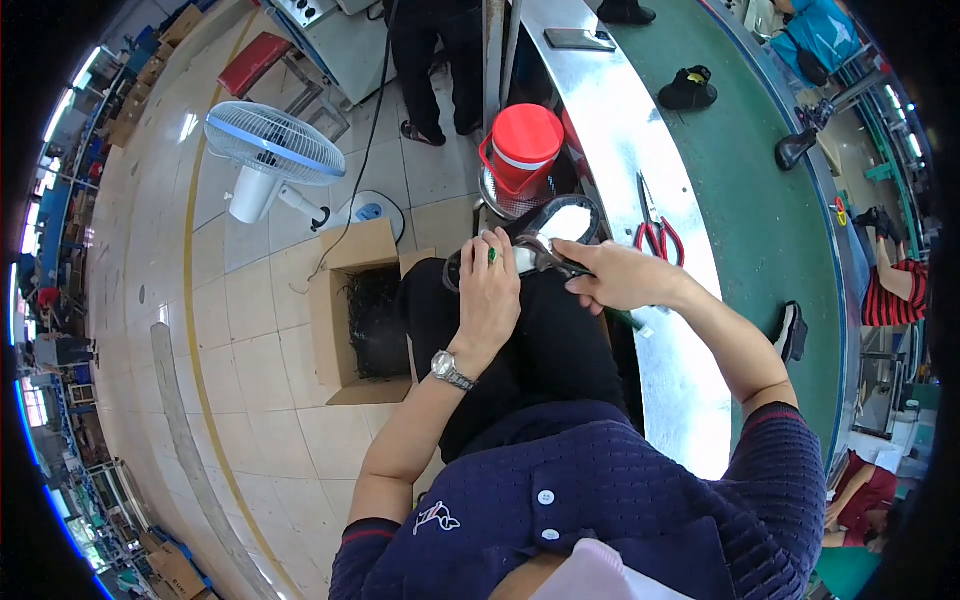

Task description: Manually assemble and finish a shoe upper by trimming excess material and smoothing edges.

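A black shoe with a pale, shiny inner patch lies across my lap. My left hand, with a green-stoned ring, is closed on the shoe's near part. My right hand grips a metal hand tool with a curved head, which looks like pincers. The tool's head lies against the shoe, close to my left fingertips. Its exact jaws and what they touch are partly hidden by my fingers.
A cardboard box with black pieces stands left of my knees. Beyond it is a white fan. Red-handled scissors and a phone lie on the metal bench. A red bucket stands ahead; shoes sit on the green conveyor.
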The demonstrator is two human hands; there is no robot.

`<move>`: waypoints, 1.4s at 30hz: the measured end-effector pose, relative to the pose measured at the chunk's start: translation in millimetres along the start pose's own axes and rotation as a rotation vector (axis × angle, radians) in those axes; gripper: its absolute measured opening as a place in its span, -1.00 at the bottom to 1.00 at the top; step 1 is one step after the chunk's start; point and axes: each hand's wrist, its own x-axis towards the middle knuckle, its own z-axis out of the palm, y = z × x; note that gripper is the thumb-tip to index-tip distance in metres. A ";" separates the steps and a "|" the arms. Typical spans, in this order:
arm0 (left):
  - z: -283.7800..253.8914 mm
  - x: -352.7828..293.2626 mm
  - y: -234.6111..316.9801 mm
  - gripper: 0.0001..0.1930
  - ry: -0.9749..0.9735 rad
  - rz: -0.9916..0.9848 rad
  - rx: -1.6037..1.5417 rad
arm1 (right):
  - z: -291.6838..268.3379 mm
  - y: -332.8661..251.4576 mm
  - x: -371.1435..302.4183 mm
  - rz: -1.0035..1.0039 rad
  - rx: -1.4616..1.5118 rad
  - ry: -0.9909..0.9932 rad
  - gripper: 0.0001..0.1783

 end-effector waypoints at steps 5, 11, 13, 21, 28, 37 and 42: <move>9.0 -8.3 3.9 -0.31 0.078 0.036 0.157 | 27.6 -3.3 12.4 -0.301 -0.287 0.646 -0.30; 11.7 -10.6 -0.3 -0.47 0.169 0.057 0.141 | 37.5 -11.6 21.3 -0.281 -0.443 0.618 -0.25; 11.3 -16.1 2.6 -0.47 0.150 0.059 0.146 | 49.8 -11.0 23.7 -0.262 -0.409 0.683 -0.22; 20.9 -18.3 -3.6 -0.50 0.241 0.031 -0.103 | 52.1 -21.3 27.7 -0.257 -0.350 0.615 -0.23; -25.2 -16.3 -21.2 -0.53 0.116 -0.066 -0.038 | 47.2 -24.2 30.0 -0.220 -0.378 0.572 -0.14; -20.4 -23.8 -26.1 -0.48 0.161 -0.018 -0.178 | 57.8 -33.3 35.8 -0.250 -0.350 0.546 -0.11; -17.1 -21.1 -28.4 -0.38 0.219 -0.045 -0.362 | 72.8 -20.0 37.8 -0.287 -0.290 0.615 -0.12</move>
